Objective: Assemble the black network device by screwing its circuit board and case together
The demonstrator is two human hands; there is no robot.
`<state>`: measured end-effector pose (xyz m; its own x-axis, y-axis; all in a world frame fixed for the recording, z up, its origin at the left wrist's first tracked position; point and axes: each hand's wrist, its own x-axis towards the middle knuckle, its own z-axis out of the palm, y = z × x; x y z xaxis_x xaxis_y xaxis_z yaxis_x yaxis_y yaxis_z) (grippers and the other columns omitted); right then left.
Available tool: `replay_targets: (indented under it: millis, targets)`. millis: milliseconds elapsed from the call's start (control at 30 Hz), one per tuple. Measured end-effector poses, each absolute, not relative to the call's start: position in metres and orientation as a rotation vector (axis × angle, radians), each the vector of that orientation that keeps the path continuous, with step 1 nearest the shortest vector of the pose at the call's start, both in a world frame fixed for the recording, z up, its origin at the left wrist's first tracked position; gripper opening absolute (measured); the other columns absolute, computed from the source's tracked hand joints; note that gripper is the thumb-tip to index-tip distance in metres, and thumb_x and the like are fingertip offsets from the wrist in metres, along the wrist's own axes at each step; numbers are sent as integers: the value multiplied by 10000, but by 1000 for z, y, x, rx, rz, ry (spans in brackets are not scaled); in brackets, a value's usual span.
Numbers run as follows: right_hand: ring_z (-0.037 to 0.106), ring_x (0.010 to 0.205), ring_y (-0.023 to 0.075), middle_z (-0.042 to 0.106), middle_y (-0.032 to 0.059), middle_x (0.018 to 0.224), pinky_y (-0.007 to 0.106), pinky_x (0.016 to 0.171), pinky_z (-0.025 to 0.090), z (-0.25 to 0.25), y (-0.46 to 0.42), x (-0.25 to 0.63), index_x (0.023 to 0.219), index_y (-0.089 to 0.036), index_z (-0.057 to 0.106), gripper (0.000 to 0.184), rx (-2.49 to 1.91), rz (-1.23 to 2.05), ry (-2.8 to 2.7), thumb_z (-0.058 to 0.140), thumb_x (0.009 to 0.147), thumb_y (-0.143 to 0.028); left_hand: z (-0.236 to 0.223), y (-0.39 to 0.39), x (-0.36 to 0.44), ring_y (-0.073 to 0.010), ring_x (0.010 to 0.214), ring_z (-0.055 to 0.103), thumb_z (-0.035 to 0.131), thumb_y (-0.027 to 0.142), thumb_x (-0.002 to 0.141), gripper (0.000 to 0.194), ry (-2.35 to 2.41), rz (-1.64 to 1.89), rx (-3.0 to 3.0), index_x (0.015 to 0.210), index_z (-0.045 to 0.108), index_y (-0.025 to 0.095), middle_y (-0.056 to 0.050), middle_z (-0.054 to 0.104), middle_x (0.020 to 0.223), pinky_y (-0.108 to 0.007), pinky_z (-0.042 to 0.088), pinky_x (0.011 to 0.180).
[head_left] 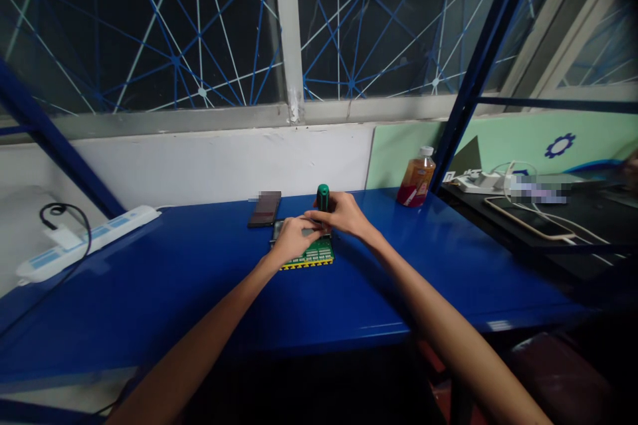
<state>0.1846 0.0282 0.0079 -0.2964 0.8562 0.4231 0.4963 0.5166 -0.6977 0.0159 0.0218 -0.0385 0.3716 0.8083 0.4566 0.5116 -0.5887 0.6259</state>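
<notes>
A green circuit board (pixel 319 254) with a yellow toothed strip along its near edge lies on the blue table. My right hand (pixel 343 214) is closed around a screwdriver (pixel 323 196) with a green and black handle, held upright over the board's far right part. The screwdriver's tip is hidden behind my fingers. My left hand (pixel 293 238) rests over the left side of the board, its fingers reaching toward the screwdriver's lower end. Whether those fingertips pinch anything is hard to make out.
Behind the board lies a dark phone (pixel 266 208). A drink bottle (pixel 417 176) stands at the back right. At the left is a white power strip (pixel 94 242) with a black cable. Another phone (pixel 529 218) and white cables lie on the dark surface at right.
</notes>
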Motion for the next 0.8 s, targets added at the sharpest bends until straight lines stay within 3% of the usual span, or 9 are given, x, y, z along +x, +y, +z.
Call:
replay_targets:
  millis: [500, 800]
  targets:
    - [439, 519, 130, 478, 0, 473, 291, 484, 319, 14, 21, 183, 642, -174, 605, 460, -1139, 574, -1906, 621, 765, -617, -33, 20, 15, -225, 974, 692, 635, 276, 842, 172, 1102, 954, 2257, 944, 772, 290, -9, 762, 970, -321, 496, 888]
    - [346, 507, 90, 412, -32, 497, 282, 462, 239, 12, 22, 180, 509, -190, 432, 497, -1141, 486, -1907, 667, 746, -558, -35, 24, 13, -228, 932, 703, 648, 281, 816, 161, 1135, 974, 2224, 898, 781, 243, -32, 768, 930, -316, 508, 848]
